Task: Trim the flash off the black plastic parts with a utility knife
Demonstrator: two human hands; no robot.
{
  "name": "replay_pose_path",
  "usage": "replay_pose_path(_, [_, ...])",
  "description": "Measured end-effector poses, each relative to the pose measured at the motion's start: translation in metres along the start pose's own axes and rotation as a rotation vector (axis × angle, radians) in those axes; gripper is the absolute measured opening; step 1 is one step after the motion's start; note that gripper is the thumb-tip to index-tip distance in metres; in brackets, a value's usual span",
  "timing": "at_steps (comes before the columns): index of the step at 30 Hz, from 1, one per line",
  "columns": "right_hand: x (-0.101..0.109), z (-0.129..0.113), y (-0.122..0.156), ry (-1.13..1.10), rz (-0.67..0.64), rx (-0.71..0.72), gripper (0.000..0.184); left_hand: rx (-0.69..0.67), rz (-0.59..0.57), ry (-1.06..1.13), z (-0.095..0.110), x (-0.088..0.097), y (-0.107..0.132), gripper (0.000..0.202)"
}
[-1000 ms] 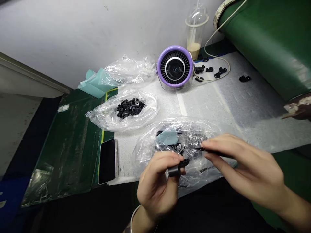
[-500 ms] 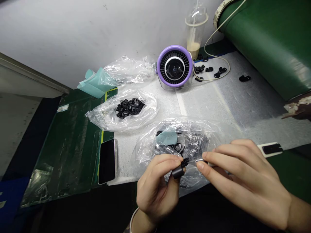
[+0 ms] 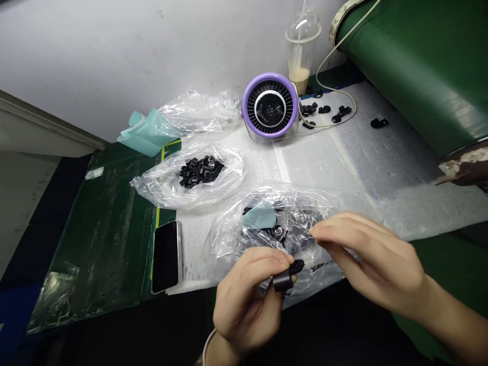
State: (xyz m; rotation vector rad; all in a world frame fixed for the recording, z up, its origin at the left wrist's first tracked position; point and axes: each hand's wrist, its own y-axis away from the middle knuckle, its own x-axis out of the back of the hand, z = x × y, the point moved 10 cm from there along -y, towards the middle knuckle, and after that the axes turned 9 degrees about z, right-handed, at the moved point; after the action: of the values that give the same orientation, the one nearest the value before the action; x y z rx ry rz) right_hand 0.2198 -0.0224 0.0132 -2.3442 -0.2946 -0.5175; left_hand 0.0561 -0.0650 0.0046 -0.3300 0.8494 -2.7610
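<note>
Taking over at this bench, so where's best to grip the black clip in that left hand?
Pinch the black clip's round barrel from the near side, just past the left hand. The barrel sticks out clear of the hand, and its smooth curve should seat the fingers well, leaving the narrower end free.

Left hand (image 3: 246, 302) gripping black plastic fitting (image 3: 284, 278), right hand (image 3: 371, 259) just beside, plastic bag (image 3: 229, 241) beneath

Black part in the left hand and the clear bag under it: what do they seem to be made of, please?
The black part in the left hand looks like moulded plastic or hard rubber, matte with a faint sheen; the look cannot settle which. The clear bag seems thin plastic film: transparent, creased, with glossy highlights.
</note>
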Motion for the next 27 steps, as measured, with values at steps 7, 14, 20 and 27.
replay_pose_path(7, [-0.019, 0.011, 0.001, -0.319, -0.173, -0.41, 0.02, -0.041, -0.021, -0.035, 0.004, -0.004, -0.003, 0.04])
replay_pose_path(14, [-0.041, 0.029, 0.002, -0.573, -0.196, -0.732, 0.011, -0.151, -0.093, -0.149, 0.018, -0.013, -0.004, 0.028])
replay_pose_path(20, [-0.064, 0.038, 0.013, -0.883, -0.178, -0.968, 0.026, -0.097, -0.052, -0.113, 0.009, -0.01, -0.002, 0.035])
replay_pose_path(27, [-0.04, 0.038, 0.009, -0.611, -0.124, -0.796, 0.02, 0.002, -0.018, 0.021, -0.004, -0.006, -0.006, 0.019])
